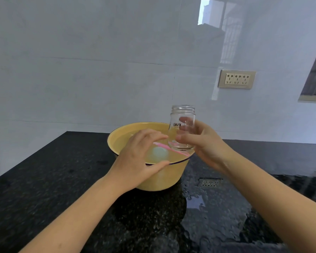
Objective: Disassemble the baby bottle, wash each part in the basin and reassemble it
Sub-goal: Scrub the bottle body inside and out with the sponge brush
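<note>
On the wet black speckled stone counter (66, 194), a round yellow plastic basin (164, 178) of water is set. Above its far right rim, the clear glass bottle body (183, 125) is gripped upright by the right hand (204, 143). The left hand (139, 157) hovers spread, holding nothing, over the slim pink brush (173, 149); the brush is best taken by its handle and the bottle kept steady.

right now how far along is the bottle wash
Done: the bottle is apart, its threaded neck bare, no cap or teat on it. In hand: the right hand holds it upright over the basin; the left hand is open over the water, near a pink brush and a pale round part. Left: reassembly; whether washing is finished can't be told.
</note>
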